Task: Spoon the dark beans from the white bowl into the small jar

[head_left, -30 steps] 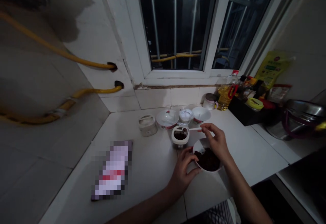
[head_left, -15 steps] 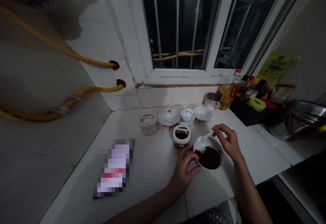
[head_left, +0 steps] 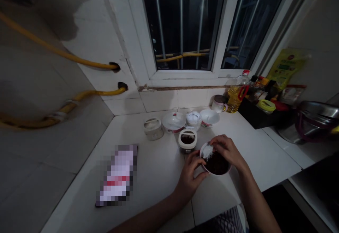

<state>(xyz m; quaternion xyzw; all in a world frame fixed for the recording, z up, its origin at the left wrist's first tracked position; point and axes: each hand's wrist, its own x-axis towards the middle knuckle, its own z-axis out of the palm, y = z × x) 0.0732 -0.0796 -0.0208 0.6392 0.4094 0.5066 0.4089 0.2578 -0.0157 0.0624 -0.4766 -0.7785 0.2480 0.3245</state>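
Note:
A white bowl (head_left: 203, 151) with a pinkish rim holds dark crumbly stuff (head_left: 217, 163) near the counter's front. My left hand (head_left: 192, 169) grips the bowl's left side, thumb and fingers on its rim. Over the bowl's upper right, my right hand (head_left: 227, 149) is closed on the small white spoon, whose handle is mostly hidden by the fingers; its head (head_left: 207, 150) is low inside the bowl. Just behind and left of the bowl stands a container (head_left: 188, 140) with a white rim and dark contents.
Behind are a lidded container (head_left: 153, 129), a wide bowl (head_left: 174, 121), a white tub (head_left: 194, 119), another bowl (head_left: 210, 117) and a jar (head_left: 219, 103). An oil bottle (head_left: 235, 97), black box (head_left: 253, 114) and steel pot (head_left: 315, 123) stand right. A blurred-out flat object (head_left: 118, 176) lies left.
My right hand has moved left and down over the bowl, bringing the spoon lower into it. My left hand still grips the rim. The view has shifted slightly.

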